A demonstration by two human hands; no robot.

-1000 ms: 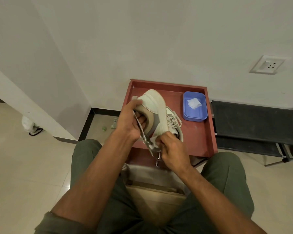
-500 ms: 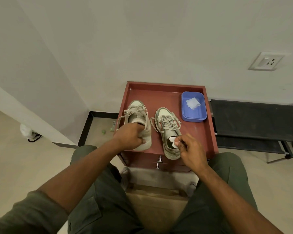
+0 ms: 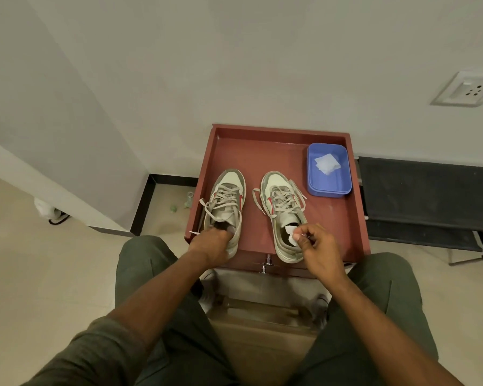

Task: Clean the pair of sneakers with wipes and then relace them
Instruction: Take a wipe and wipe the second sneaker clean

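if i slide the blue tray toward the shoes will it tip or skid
The blue tray looks low, wide and flat-bottomed, so tipping seems unlikely. It holds only folded wipes, so it is probably light and should skid easily on the smooth red cabinet top. The loose wipes might shift inside it.

Ahead of your hands you face a plain white wall (image 3: 234, 65), evenly lit. A white socket plate (image 3: 464, 89) sits on it, up and right of your right hand. Beige tiled floor (image 3: 39, 274) spreads left of your left hand, edged by black skirting (image 3: 142, 204). Right of your right hand stands a low black bench (image 3: 430, 196).
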